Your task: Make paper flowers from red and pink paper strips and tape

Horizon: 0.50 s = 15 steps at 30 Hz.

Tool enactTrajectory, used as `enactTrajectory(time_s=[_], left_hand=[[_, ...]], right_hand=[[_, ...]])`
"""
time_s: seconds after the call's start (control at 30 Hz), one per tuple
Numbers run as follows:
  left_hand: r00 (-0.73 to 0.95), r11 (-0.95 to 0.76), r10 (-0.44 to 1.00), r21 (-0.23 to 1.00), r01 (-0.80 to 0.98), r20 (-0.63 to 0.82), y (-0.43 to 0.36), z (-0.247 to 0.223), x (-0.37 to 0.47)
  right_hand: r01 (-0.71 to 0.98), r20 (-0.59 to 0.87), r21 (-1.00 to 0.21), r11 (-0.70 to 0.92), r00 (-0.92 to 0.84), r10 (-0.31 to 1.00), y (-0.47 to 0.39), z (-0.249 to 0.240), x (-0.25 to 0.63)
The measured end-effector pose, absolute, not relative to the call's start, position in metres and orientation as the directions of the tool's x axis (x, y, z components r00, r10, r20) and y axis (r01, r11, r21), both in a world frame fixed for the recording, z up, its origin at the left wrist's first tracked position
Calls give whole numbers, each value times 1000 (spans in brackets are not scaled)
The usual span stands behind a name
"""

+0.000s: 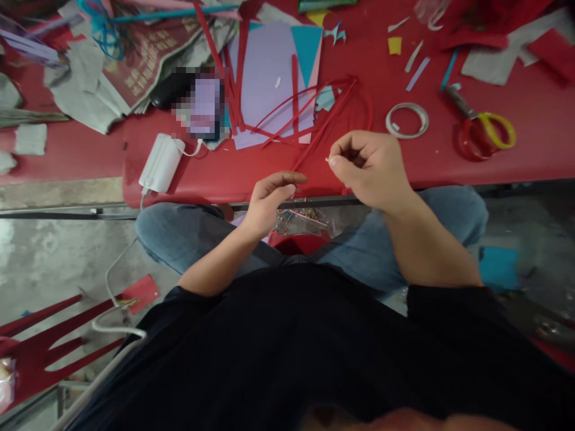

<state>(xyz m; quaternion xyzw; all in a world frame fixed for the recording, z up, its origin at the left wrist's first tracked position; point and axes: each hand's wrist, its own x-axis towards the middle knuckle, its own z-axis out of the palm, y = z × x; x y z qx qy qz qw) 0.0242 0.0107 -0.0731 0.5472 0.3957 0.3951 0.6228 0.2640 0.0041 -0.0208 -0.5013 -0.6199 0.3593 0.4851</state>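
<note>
My left hand [269,200] is at the table's front edge, its thumb and fingers pinched near a tiny item that I cannot make out. To its right, my right hand [372,170] pinches a small whitish piece [330,160] between thumb and index finger. Thin red strips [314,129] lie on the table just beyond both hands, partly over a stack of lilac paper [269,66]. Right of the strips rests a roll of whitish tape [406,121]. Scissors [487,129] with red and yellow handles lie farther right.
On the red table [197,179] are a white power bank [162,163] with a cable, a black object [173,90] and a blurred phone-like item. Newspaper [144,54] and paper scraps cover the back left. A red stool [67,335] stands at the lower left.
</note>
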Motion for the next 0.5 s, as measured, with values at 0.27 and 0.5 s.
enactTrajectory(time_s=[0.27,0.5], left_hand=[[354,-362,920,717,596,170,105,-82,115],[386,-362,921,461,810,45,195,-95,195]], right_hand=[[314,481,-874,372,435,762,51,-29,330],[496,559,-800,337,415,717,74,-43,379]])
